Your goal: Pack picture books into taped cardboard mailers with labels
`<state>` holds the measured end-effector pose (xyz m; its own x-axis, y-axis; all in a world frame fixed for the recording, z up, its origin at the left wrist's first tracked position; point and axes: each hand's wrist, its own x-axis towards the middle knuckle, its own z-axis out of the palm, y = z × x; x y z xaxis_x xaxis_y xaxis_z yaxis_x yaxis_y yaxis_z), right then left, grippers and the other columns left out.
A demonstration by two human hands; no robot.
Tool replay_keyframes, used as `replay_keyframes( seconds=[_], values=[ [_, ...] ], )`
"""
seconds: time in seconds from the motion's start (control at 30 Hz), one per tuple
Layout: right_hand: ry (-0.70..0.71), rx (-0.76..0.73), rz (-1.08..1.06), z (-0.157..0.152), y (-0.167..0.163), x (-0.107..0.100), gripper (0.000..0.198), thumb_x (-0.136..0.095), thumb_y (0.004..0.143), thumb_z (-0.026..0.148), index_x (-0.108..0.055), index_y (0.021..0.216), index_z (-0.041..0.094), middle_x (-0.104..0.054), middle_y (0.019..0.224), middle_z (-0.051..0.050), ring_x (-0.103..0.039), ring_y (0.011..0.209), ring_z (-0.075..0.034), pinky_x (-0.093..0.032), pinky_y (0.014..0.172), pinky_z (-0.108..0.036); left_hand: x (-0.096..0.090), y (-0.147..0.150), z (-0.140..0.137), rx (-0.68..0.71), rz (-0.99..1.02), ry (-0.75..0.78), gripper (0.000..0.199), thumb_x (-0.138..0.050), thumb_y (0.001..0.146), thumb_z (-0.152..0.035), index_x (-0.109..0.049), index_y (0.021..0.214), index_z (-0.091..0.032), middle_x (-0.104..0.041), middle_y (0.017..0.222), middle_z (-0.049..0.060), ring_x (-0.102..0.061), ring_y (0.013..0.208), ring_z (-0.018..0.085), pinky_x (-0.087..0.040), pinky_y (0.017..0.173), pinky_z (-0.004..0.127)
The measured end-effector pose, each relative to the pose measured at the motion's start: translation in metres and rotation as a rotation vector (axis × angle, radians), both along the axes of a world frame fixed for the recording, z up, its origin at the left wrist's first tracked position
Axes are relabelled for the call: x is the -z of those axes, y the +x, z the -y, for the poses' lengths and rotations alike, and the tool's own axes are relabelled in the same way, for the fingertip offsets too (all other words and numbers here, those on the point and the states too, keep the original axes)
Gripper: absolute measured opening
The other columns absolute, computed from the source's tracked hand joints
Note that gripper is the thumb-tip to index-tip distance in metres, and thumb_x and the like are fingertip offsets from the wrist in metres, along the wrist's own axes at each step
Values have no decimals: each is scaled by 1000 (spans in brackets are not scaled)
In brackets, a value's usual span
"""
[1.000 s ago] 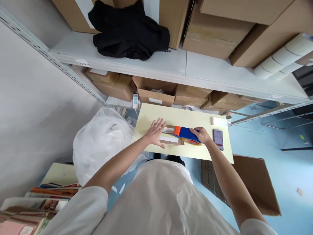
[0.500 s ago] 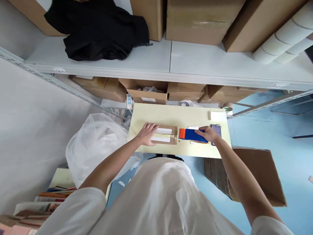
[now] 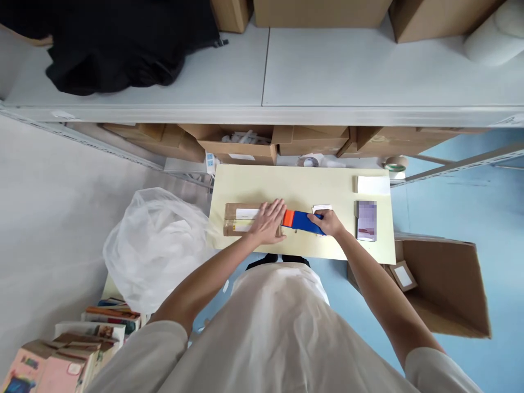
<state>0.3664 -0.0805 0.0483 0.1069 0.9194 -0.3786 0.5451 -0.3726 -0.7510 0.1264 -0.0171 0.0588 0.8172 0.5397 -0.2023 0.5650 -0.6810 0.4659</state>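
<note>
My left hand lies flat, fingers stretched out, over the right part of a long brown cardboard package. White labels show on top of the package. My right hand is closed on the right end of a flat blue piece with an orange end; I cannot make out its exact kind. The orange end points left and meets the fingers and the package edge, partly hidden there. Small white cards lie just behind the blue piece.
A phone and a white stack of paper lie on the right of the pale table. Tape rolls sit behind it. An open carton stands at right, a plastic bag at left. Shelving overhangs the far side.
My left hand has slid right along the package to its right end. My right hand has brought the blue piece left, up against it. The package has shifted left; the view has moved too.
</note>
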Motion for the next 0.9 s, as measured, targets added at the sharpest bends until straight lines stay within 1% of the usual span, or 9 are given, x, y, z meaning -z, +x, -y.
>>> replay_keyframes(
  seconds=[0.17, 0.33, 0.4, 0.5, 0.6, 0.67, 0.73, 0.83, 0.9],
  values=[
    [-47, -57, -77, -25, -13, 0, 49, -52, 74, 62, -41, 51, 20, -35, 49, 4, -34, 49, -9, -29, 47, -24, -1, -20, -23, 49, -188, 152, 102, -54, 73, -63, -17, 147, -4, -15, 154, 19, -9, 143, 34, 1, 114, 49],
    [-183, -129, -234, -28, 6, 3, 50, -51, 74, 64, -44, 55, 19, -37, 50, 5, -36, 49, -8, -28, 46, -22, 4, -27, -23, 51, -235, 185, 106, -52, 71, -69, -15, 147, -5, -15, 154, 18, -9, 143, 32, 2, 114, 47],
    [-205, -147, -212, -23, 15, 0, 50, -51, 74, 64, -45, 55, 19, -39, 51, 4, -37, 49, -9, -29, 46, -22, 5, -26, -22, 42, -222, 182, 105, -53, 72, -67, -16, 147, -6, -15, 154, 18, -9, 143, 32, 3, 114, 46],
    [-216, -161, -33, -19, 22, -12, 49, -48, 76, 63, -47, 54, 19, -40, 50, 4, -38, 49, -9, -31, 47, -23, 6, -26, -22, 42, -190, 175, 105, -57, 70, -65, -17, 147, -7, -15, 155, 17, -9, 143, 32, 3, 113, 47],
    [-237, -207, 215, -24, 12, -32, 49, -46, 77, 62, -56, 59, 18, -50, 54, 0, -48, 54, -13, -37, 53, -24, 5, -27, -22, 45, -156, 173, 103, -61, 68, -63, -21, 147, -10, -14, 155, 18, -9, 143, 34, 2, 113, 50],
    [-259, -236, 406, -33, -5, -46, 49, -47, 76, 62, -64, 70, 17, -59, 63, -5, -58, 65, -19, -41, 60, -27, 4, -28, -21, 52, -141, 173, 98, -64, 67, -62, -28, 145, -13, -13, 155, 18, -9, 142, 37, 1, 112, 53],
    [-286, -245, 567, -44, -29, -55, 52, -47, 77, 62, -68, 83, 15, -65, 76, -12, -62, 77, -25, -43, 65, -31, 4, -29, -20, 80, -125, 173, 85, -65, 69, -58, -41, 139, -16, -17, 154, 16, -8, 142, 39, 3, 110, 57],
    [-284, -262, 689, -53, -67, -61, 53, -46, 80, 57, -68, 96, 11, -67, 89, -18, -64, 85, -30, -45, 69, -35, 5, -30, -17, 116, -97, 183, 59, -63, 74, -52, -57, 123, -20, -28, 152, 12, -6, 141, 40, 7, 108, 62],
    [-255, -309, 742, -53, -87, -61, 45, -46, 84, 48, -68, 96, 10, -67, 91, -19, -65, 87, -30, -44, 74, -38, 7, -30, -16, 102, -85, 187, 50, -64, 74, -49, -62, 115, -21, -33, 149, 11, -6, 141, 40, 7, 108, 63]
  ],
)
